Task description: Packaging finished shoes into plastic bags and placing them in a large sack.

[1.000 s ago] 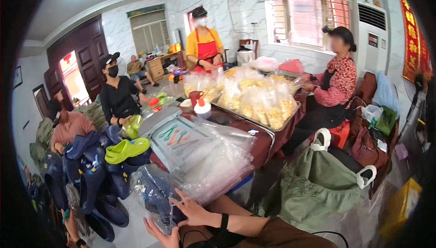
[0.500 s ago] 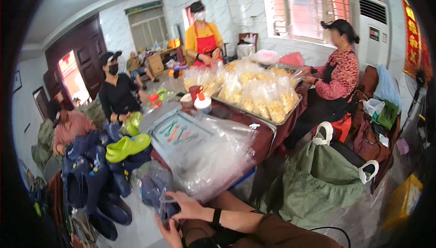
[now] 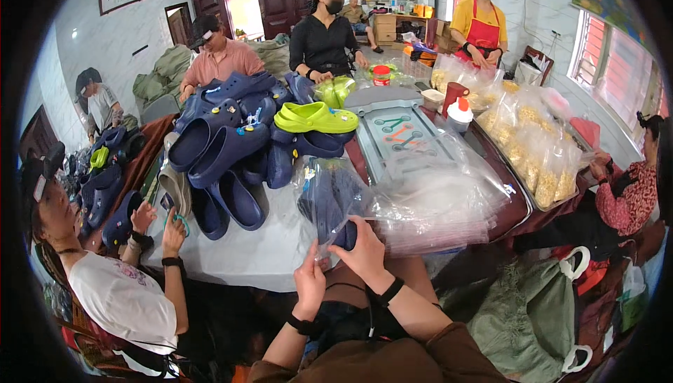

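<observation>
A clear plastic bag (image 3: 306, 179) with navy clogs (image 3: 332, 197) inside lies at the near edge of the table. My left hand (image 3: 308, 281) pinches the bag's near end with its fingers closed. My right hand (image 3: 362, 248) is closed on the bag's right side, against the clogs. Just right of the bag, a stack of flat clear plastic bags (image 3: 438, 214) spreads over the table. Beyond my left hand rises a heap of navy clogs (image 3: 223, 146), with a lime-green clog (image 3: 315, 118) on its right side.
A grey plastic board (image 3: 382, 106) with coloured shapes lies behind the bag stack. A tray of bagged yellow food (image 3: 540, 151) stands at right. A person's hand (image 3: 175, 232) at left holds green-handled scissors (image 3: 184, 224). Several people surround the table. A green sack (image 3: 515, 320) is at lower right.
The view has swung left, bringing the clog heap and the person with scissors into fuller sight. Both my hands stay at the bagged clogs.
</observation>
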### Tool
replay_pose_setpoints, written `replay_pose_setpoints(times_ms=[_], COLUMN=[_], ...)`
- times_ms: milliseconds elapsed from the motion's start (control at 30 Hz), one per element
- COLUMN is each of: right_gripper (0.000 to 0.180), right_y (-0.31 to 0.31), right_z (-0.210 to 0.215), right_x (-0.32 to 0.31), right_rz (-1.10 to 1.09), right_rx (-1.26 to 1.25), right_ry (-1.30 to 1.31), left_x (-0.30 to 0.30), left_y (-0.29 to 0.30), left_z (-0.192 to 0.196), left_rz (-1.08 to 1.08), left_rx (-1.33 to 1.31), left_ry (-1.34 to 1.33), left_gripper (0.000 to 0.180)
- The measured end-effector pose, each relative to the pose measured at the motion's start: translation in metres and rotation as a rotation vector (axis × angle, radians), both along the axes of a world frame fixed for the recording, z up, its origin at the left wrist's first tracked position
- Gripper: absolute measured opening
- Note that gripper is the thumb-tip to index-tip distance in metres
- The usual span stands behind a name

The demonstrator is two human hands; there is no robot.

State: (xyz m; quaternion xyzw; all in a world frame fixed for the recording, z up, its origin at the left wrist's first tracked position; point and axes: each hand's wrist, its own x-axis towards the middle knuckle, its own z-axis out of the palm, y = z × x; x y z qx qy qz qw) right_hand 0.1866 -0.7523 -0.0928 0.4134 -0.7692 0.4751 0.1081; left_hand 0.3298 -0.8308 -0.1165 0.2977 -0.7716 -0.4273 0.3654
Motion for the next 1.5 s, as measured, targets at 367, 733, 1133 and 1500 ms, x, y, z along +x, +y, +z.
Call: replay_pose_setpoints(times_ms=[367, 733, 1133, 1500], right_gripper=[0.045, 0.049, 0.134, 0.141], right_y=[0.062, 0.017, 0.015, 0.016], right_z=[0.038, 0.038, 0.015, 0.025], right_x=[-0.004, -0.069, 0.006, 0.017], right_rz=[0.080, 0.080, 0.060, 0.008], right_rx=[0.057, -0.137, 0.210, 0.402], right_ry=[0.177, -0.203, -0.134, -0.092], left_x=[0.042, -0.043, -0.017, -0.009], left_y=[-0.052, -0.044, 0.021, 0.042], left_z=[-0.008, 0.000, -0.025, -0.023], left_rz=[-0.261, -0.292, -0.108, -0.229], left_rx=[0.390, 0.331, 0.013, -0.305], left_ry=[0.254, 0.130, -0.057, -0.076], left_gripper=[0.041, 0.090, 0.062, 0.055])
